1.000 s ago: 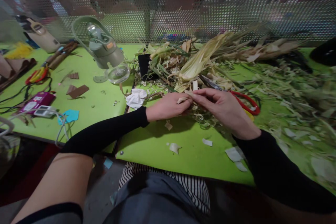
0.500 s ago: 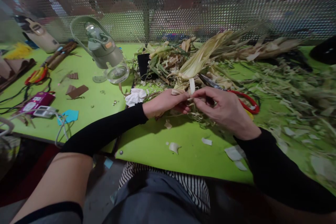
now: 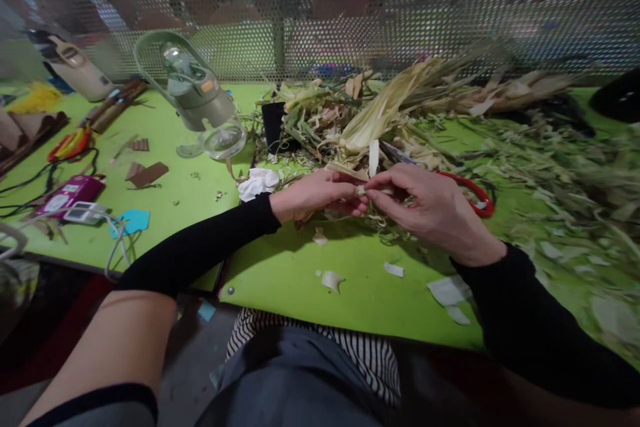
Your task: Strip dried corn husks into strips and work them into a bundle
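My left hand (image 3: 325,193) and my right hand (image 3: 420,207) meet over the green table, their fingertips pinched on a small piece of pale corn husk (image 3: 361,191). A wider husk strip (image 3: 345,169) sticks out over my left fingers. Just beyond the fingertips a white strip (image 3: 373,157) stands up; I cannot tell whether it joins the held piece. Behind my hands lies a heap of dried corn husks (image 3: 385,110). Red-handled scissors (image 3: 475,200) rest beside my right hand, their blades partly under the husks. Crumpled white tissue (image 3: 258,183) sits near my left wrist.
A clear bottle with a green lid (image 3: 200,100) stands at the left, near a dark phone-like slab (image 3: 273,125). Farther left are pliers (image 3: 75,141), a purple device (image 3: 75,195) and cables. Husk scraps (image 3: 331,281) lie along the front. A perforated metal screen (image 3: 320,20) closes the back.
My right hand has shifted slightly right and turned a little. The pale piece at the fingertips shows more as a small knot-like bit, and the white strip behind it has moved right.
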`<state>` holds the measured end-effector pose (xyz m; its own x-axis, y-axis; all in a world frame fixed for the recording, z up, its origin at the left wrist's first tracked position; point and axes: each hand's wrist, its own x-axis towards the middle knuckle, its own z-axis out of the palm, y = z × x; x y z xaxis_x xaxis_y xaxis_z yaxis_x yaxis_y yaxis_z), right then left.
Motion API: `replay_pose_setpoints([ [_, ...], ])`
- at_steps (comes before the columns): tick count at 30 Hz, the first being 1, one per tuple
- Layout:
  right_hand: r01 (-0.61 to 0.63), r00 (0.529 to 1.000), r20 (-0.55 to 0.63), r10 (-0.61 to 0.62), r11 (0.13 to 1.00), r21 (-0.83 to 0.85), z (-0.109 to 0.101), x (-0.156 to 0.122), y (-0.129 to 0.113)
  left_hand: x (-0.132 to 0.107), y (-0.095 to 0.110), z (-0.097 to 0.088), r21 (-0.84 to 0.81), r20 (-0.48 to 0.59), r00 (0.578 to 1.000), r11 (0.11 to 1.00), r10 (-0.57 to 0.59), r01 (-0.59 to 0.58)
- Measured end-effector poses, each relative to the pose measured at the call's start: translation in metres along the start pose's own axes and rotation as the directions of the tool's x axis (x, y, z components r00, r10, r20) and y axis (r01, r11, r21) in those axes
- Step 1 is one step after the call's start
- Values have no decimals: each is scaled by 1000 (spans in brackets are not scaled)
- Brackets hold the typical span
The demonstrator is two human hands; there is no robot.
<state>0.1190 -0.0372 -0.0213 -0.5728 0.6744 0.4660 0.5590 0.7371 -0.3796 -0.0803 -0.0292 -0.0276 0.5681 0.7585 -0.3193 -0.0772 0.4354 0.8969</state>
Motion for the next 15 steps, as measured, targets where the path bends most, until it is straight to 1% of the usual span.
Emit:
replay_pose_setpoints([
  [2,-9,1000,-27,8,1000,-18,0,0,2,2,-2,-4,32,70,996,998,47,-49],
  [4,-16,1000,-26,15,999,-30,1,0,3,4,-3,-8,58,98,993,995,71,-77],
  [11,-28,999,45,29,1000,-14,-3,0,0,2,-4,-8,103,96,991,990,88,-97],
  [15,-30,992,126,31,999,-14,-8,0,0,2,-6,-7,102,64,995,991,82,-89],
])
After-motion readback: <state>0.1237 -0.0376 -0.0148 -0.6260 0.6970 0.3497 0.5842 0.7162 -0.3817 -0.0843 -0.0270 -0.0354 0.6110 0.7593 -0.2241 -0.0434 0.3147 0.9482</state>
